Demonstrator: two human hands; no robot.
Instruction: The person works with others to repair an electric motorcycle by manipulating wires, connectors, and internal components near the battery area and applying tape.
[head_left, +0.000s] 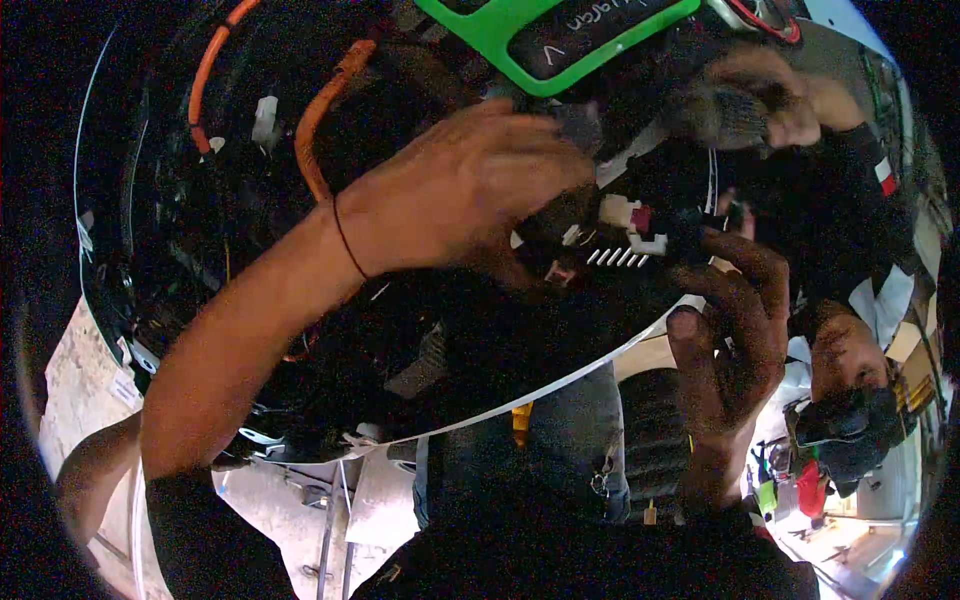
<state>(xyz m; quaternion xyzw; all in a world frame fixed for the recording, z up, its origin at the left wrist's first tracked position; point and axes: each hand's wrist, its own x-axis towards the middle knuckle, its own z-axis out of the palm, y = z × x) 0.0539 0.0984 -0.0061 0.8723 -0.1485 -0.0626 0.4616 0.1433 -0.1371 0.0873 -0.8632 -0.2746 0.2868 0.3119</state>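
My left hand [490, 170] reaches in from the lower left, a thin dark band on its wrist. Its fingers bend down around something dark, blurred and mostly hidden under the palm. Just right of it are a white connector [618, 212] with a dark red insert [641, 219] and a row of short white stripes [618, 257] on a black part. My right hand [735, 325] comes up from the lower right with curled fingers. Its fingertips are at a dark piece beside the connector; what they hold cannot be made out.
A co-worker's hand [775, 95] is at a dark ribbed part at the upper right; that person's head [850, 380] is at the right. Orange cables [320, 130] run on the left. A green-framed panel [600, 60] lies at the top. The pale curved edge [560, 385] passes before me.
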